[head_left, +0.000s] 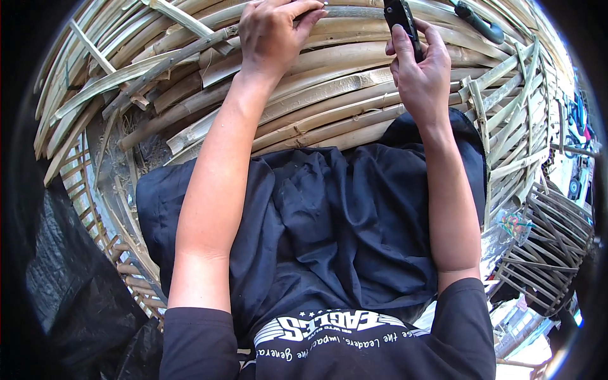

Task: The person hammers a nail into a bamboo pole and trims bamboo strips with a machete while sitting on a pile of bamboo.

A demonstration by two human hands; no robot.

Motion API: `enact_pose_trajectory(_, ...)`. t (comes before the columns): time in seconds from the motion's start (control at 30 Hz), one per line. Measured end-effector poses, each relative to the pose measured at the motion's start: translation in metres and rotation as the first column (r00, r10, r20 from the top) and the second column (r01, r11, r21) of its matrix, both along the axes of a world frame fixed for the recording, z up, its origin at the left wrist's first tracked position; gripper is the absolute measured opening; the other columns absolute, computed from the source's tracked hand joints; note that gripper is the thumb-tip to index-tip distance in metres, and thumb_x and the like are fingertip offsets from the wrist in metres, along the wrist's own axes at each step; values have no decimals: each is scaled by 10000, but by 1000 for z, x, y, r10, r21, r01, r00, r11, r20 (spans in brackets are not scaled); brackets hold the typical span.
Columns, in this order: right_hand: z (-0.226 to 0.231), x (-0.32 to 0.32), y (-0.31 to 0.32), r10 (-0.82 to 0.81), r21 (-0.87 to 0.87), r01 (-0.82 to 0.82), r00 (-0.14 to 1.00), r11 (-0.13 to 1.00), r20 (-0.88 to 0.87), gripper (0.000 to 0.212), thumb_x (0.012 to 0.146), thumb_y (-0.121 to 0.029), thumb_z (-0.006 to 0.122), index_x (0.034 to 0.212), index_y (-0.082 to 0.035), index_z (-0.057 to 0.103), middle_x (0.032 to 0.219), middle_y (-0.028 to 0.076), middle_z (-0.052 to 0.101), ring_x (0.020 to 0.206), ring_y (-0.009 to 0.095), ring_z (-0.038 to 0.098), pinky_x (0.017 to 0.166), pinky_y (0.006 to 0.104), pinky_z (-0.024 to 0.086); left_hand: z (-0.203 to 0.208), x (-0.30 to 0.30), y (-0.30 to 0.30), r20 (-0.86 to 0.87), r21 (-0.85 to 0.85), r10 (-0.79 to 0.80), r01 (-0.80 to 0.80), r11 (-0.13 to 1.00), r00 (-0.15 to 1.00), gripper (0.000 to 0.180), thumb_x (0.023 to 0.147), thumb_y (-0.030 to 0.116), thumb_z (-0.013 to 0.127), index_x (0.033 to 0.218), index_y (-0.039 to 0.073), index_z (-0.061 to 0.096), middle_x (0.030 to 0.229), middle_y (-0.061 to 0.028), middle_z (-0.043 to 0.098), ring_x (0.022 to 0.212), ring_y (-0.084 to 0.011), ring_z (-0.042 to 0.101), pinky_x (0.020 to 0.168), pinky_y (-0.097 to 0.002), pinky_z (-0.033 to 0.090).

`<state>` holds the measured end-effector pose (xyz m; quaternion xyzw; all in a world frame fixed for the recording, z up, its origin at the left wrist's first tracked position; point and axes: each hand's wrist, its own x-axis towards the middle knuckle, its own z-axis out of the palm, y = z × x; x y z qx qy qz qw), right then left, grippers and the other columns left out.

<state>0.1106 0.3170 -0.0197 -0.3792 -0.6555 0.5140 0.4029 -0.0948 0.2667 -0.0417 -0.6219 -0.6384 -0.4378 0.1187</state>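
Curved bamboo strips (354,85) fill the area beneath and between the two hands and extend well past them on either side. To the left of the left hand (269,39), several loose bamboo pieces (174,60) lie crossed at an angle over the others and clutter that side. Near the right hand (425,69), beyond it to the right and close to the upper edge of view, a dark tool with a hooked end (484,26) lies on the strips. Further right and nearer the person than that hand, a lattice of crossed slats (514,120) rises; below it are a clear plastic bag with coloured contents (515,227) and a slatted basket (544,247), both well apart from the hand. A dark plastic sheet (69,278) hangs well to the left of and below the left hand. A black cloth (310,209) covers the lap, nearer the person than both hands, with both forearms passing over it. A black handheld object (404,28) is in the right hand, which is closed around it with the thumb laid along its face; its upper end is cut off by the edge of view. The object stands to the right of the left hand, apart from it. The left hand has thumb and forefinger drawn together, pointing toward the object; a tiny bright spot shows at the tips, and whether anything is gripped there cannot be told.
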Motion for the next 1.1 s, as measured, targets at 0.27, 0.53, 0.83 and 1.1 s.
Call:
enact_pose_trajectory(0.27,-1,-1,-1,-13,66,7,996,998,91,357,1007,-217,620,1248,27,521,751,14,608,516,17,472,443,189,343,1,1,-1,24,-12,5,-5,1000,1000,74,799,170,762,824,101,751,789,-40,680,779,-260,647,779,-402,450)
enact_pose_trajectory(0.53,26,-15,-26,-146,486,-48,924,873,354,339,996,-210,614,1256,2,563,697,66,623,609,124,601,573,279,468,1,2,-3,4,24,-5,5,1000,1000,76,793,158,762,857,120,749,799,-27,688,778,-238,657,783,-401,460)
enact_pose_trajectory(0.83,21,-17,-26,-151,436,-49,898,898,414,324,993,-215,618,1244,-14,580,691,68,631,611,124,598,592,287,475,0,6,0,128,54,14,-21,998,992,62,786,155,768,812,105,743,861,-28,728,830,-241,684,785,-376,465)
enact_pose_trajectory(1.1,19,-15,-26,-146,413,-35,905,910,399,343,995,-228,623,1255,-7,579,713,61,642,633,101,594,600,276,474,3,6,1,205,22,4,-9,1000,979,76,772,143,776,756,93,722,819,-34,726,787,-239,686,750,-370,468)
